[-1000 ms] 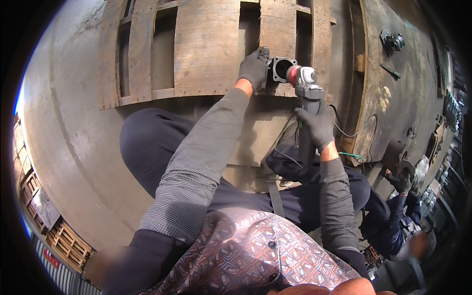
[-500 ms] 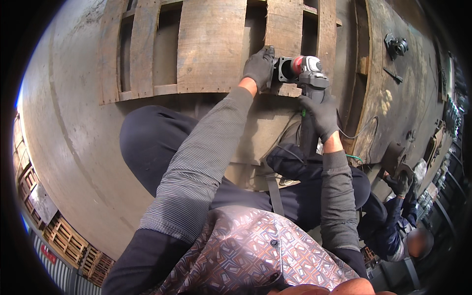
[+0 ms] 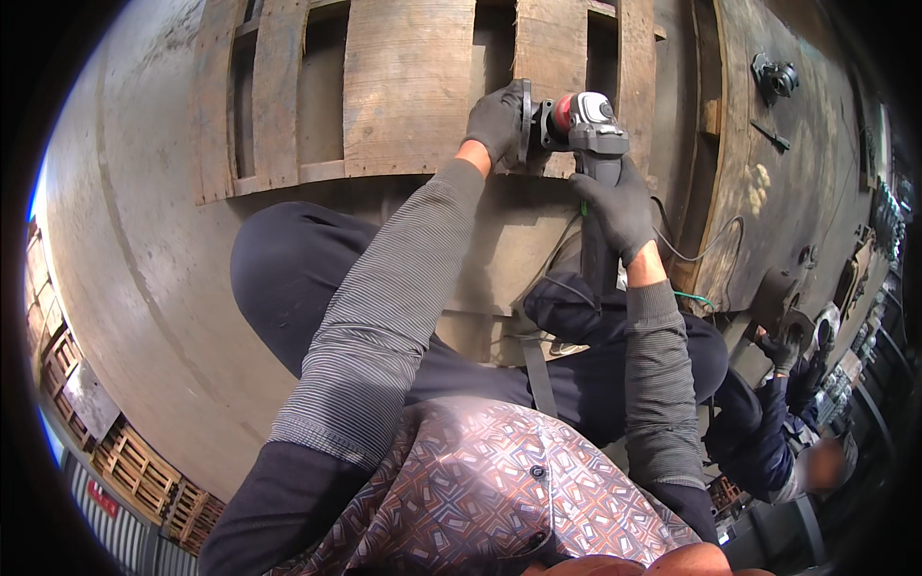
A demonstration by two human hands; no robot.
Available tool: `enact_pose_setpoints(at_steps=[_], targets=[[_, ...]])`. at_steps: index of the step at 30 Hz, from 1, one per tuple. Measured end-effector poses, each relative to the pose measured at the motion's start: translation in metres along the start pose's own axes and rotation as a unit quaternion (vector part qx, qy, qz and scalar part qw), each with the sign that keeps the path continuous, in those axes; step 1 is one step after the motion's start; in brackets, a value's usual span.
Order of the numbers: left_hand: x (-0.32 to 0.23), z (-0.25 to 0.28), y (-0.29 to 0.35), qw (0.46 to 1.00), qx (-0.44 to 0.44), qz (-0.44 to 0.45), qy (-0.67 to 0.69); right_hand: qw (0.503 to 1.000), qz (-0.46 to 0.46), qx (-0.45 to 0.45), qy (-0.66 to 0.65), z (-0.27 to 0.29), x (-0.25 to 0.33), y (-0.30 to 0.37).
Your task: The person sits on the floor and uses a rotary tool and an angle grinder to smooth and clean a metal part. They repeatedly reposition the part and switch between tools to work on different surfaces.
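Flanged casting [image 3: 538,127], dark and apparently metal, lies near the near edge of the wooden pallet [image 3: 413,96], toward its right-hand end. Left hand [image 3: 494,122] grasps it from the left by the wider flange, though some fingertips are hidden behind the plate. Right hand [image 3: 619,209] is wrapped around the body of an angle grinder [image 3: 598,142], whose red disc [image 3: 563,115] sits at the casting's right-hand flange; whether they touch cannot be told. Judging by its look, the casting should be heavy for its bulk, quite stiff and hardly fragile; its smooth faces could slide under a glove, and cut edges may be sharp. The wider flange's outer rim seems the best hold, well away from the disc, with the pallet's slats likely bearing the weight.
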State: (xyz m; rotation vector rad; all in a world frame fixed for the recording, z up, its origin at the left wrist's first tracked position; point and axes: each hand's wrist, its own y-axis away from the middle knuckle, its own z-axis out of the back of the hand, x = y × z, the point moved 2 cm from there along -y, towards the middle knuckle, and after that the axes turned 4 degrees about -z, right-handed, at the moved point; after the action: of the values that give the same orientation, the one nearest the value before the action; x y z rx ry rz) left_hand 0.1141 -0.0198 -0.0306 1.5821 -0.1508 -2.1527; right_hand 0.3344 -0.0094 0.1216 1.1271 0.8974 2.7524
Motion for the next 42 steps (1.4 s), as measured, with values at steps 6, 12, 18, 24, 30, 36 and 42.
enact_pose_setpoints(at_steps=[6,12,18,24,30,36,42], targets=[[0.012,-0.001,-0.008,0.991,-0.046,-0.118,-0.049,1.000,-0.013,-0.001,-0.017,0.006,0.003,-0.003],[0.005,0.009,0.000,0.992,0.009,0.110,0.060,1.000,0.017,0.009,0.012,0.001,-0.002,-0.005],[0.000,0.018,-0.003,0.990,-0.011,0.106,0.088,1.000,-0.004,-0.011,-0.006,0.003,-0.009,-0.005],[0.004,0.018,-0.003,0.989,-0.029,0.068,0.124,0.999,0.020,0.016,0.028,-0.001,-0.009,0.012],[0.009,0.016,-0.009,0.990,0.000,0.095,0.108,0.998,-0.008,0.048,0.050,0.006,-0.015,0.030],[0.007,0.017,-0.006,0.996,-0.008,0.065,0.068,0.998,-0.010,0.026,0.056,0.008,0.000,0.023],[0.000,0.018,-0.001,0.993,-0.010,0.086,0.076,0.999,-0.028,0.026,0.014,0.002,0.008,0.016]])
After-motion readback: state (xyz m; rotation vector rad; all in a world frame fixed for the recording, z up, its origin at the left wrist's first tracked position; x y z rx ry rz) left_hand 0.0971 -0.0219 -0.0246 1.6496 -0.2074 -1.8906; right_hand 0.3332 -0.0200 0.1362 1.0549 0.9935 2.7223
